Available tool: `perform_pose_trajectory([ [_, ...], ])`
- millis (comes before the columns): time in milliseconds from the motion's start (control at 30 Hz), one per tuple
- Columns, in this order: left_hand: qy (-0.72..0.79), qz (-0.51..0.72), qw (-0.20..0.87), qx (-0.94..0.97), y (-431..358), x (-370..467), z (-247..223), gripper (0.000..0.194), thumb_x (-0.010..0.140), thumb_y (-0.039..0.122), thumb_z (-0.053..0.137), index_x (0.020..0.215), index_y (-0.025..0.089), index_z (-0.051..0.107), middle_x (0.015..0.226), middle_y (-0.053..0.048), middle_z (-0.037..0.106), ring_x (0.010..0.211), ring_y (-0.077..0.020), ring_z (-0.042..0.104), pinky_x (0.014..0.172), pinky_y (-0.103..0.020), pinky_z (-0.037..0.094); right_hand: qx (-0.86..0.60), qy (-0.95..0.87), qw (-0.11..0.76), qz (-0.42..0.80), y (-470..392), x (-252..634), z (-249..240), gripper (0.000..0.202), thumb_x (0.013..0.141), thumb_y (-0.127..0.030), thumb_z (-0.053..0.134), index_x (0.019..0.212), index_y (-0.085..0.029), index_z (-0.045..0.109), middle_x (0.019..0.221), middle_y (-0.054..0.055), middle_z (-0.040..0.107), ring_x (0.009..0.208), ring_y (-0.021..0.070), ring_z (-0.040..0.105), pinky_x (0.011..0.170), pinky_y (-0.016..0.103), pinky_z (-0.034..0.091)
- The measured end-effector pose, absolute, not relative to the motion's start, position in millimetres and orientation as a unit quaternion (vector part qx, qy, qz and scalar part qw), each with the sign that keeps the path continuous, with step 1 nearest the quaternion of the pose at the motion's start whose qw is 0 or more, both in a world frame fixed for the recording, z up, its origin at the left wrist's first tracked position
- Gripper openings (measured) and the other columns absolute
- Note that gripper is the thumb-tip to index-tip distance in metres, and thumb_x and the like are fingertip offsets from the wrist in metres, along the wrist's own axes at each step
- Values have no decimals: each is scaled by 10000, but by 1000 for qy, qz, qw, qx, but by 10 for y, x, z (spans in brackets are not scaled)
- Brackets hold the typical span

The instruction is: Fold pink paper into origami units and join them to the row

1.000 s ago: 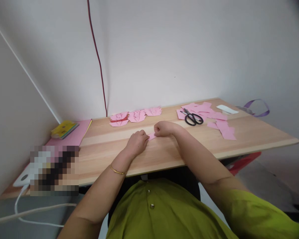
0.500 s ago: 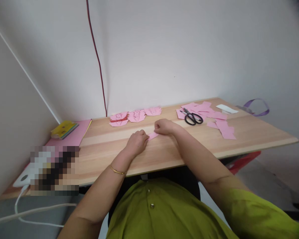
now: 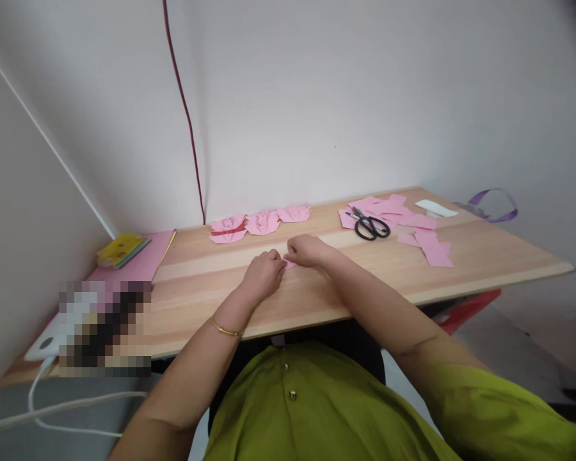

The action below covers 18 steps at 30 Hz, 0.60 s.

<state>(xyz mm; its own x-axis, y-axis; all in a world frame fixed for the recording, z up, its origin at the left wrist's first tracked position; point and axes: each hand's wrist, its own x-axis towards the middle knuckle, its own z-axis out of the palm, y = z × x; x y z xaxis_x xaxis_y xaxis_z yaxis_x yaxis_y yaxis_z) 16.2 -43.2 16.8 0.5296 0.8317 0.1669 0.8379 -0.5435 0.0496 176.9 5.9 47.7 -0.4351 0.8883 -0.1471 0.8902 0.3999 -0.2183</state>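
A small piece of pink paper [image 3: 290, 264] lies between my hands on the wooden table, mostly covered by my fingers. My left hand [image 3: 263, 272] is closed on its left end, fingertips pressed together. Curled with its fingers down, my right hand [image 3: 306, 250] holds the paper from the other side, close to the left fingertips. Beyond my hands, cut pink paper shapes [image 3: 262, 223] with creased surfaces stand in a row near the wall, a red strip on the leftmost.
Black-handled scissors [image 3: 372, 227] and a pen rest on pink paper scraps [image 3: 427, 240] at the right, near a white strip [image 3: 436, 209]. At the left are a yellow packet [image 3: 121, 248], a pink sheet [image 3: 160, 246] and a white device [image 3: 45, 344] with a cable.
My right hand has moved left along the pink paper, close to my left hand, and covers more of it. My left hand has hardly moved.
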Motion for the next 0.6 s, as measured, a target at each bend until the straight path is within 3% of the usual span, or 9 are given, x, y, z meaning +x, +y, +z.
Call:
perform_pose_trajectory([
  [233,-475,-100,10,-874,-423,152,148,246,890,217,421,949,193,659,947,-83,568,876,-194,535,790,-336,441,538,833,6,-127,52,1748,466,330,822,-459,507,921,-176,646,1011,104,672,881,215,595,637,250,358],
  [600,-484,-106,-4,-869,-418,157,168,229,869,214,454,919,172,673,969,-83,597,893,-195,560,813,-325,456,538,833,4,-127,70,1756,461,252,840,-369,513,943,-177,639,1011,95,672,853,191,595,610,239,340],
])
